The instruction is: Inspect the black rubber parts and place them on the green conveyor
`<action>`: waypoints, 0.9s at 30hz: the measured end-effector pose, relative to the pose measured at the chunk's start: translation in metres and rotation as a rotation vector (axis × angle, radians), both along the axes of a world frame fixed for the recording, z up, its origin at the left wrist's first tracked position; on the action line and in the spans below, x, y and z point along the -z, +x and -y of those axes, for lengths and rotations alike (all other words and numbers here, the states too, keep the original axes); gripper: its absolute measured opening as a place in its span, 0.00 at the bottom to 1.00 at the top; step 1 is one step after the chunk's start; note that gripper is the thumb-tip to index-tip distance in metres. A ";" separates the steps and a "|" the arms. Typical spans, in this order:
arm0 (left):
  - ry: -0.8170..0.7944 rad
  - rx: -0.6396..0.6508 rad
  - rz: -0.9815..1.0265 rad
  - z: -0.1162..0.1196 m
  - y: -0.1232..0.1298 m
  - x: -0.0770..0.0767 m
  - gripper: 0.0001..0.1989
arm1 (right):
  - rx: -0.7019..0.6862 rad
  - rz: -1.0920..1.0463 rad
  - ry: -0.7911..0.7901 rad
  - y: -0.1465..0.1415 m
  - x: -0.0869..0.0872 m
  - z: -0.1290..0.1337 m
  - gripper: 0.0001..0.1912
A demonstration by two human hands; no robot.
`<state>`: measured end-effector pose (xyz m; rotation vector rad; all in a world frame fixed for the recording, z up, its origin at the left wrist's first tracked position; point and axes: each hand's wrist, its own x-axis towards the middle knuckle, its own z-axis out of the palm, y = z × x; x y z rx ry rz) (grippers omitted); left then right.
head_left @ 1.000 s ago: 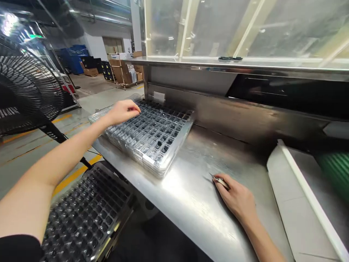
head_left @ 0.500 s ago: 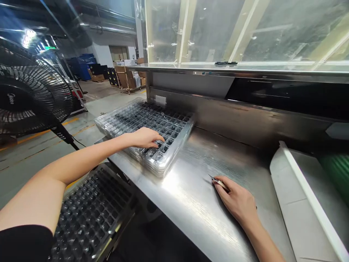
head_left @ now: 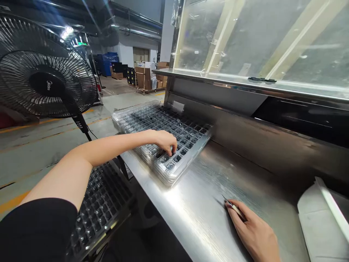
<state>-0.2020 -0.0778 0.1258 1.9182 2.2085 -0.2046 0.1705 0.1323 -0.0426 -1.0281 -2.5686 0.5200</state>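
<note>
On the steel worktop | clear compartment tray stack at left edge, small dark parts in cells | left hand fingertips pinched together in a near-corner cell | right hand resting flat, grip clamped on tweezers, tip touching steel | black fan at left.
</note>
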 end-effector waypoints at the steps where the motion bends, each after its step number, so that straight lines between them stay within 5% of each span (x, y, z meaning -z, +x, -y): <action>1: -0.009 0.004 0.018 -0.004 -0.002 -0.001 0.13 | -0.002 0.012 -0.001 0.001 0.001 -0.002 0.28; 10: -0.055 0.065 0.372 -0.012 -0.020 0.004 0.10 | -0.031 0.053 -0.025 0.004 -0.001 -0.014 0.27; 18: -0.028 0.042 0.080 -0.008 -0.005 0.003 0.12 | -0.046 0.057 -0.029 0.007 0.008 -0.023 0.28; 27: -0.018 0.083 -0.048 -0.009 0.012 -0.002 0.10 | 0.010 0.051 -0.034 -0.002 -0.005 -0.002 0.31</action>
